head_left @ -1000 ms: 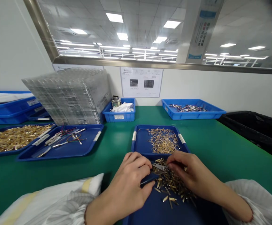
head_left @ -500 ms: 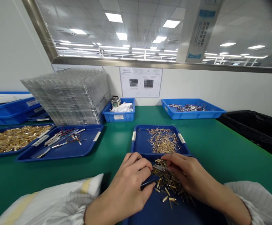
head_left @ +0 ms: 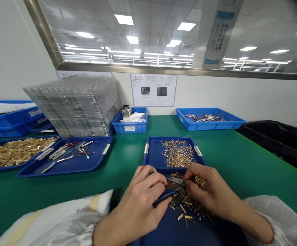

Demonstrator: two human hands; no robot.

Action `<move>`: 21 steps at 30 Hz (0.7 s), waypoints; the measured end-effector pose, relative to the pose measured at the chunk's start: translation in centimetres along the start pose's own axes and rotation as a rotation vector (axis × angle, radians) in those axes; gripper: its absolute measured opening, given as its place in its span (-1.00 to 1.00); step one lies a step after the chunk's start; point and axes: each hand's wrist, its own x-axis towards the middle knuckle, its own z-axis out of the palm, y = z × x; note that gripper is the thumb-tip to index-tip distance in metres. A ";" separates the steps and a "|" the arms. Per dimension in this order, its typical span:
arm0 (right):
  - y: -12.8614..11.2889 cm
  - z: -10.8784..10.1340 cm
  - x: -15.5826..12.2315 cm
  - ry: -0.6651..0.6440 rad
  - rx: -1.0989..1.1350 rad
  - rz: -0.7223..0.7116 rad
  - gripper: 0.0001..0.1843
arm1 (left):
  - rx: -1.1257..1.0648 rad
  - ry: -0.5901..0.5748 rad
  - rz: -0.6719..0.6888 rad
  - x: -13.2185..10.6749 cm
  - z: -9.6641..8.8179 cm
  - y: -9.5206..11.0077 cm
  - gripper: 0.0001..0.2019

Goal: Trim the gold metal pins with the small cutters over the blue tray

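Observation:
My left hand is closed around a small plier-like tool with blue handles and metal jaws. It is held over the near blue tray. My right hand is pinched at the jaw tips, on something too small to make out. Below both hands lies a heap of small gold metal parts. Just beyond them a second blue tray carries thin gold pins.
On the green table, left, stand a tray of gold parts, a tray of tools and wires and a stack of clear plastic trays. Blue bins line the wall. A black-lined bin is at the right.
My right hand has shifted slightly up and right at the tool's jaws. The left hand keeps its grip and barely moves.

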 end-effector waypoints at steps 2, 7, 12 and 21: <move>0.0 0.0 0.0 0.034 0.029 0.008 -0.83 | -0.015 0.025 0.021 0.1 -0.1 0.2 -0.95; 0.2 -0.1 0.1 0.065 0.276 0.048 -0.87 | -0.117 0.113 0.015 0.2 -0.2 0.6 -0.93; 0.0 -0.5 0.3 -0.038 0.334 0.132 -0.86 | -0.197 0.059 -0.052 0.2 -0.2 0.3 -0.89; 0.0 -0.6 0.0 -0.145 -0.255 -0.180 -0.84 | -0.069 -0.142 0.034 -0.1 -0.2 -0.1 -0.90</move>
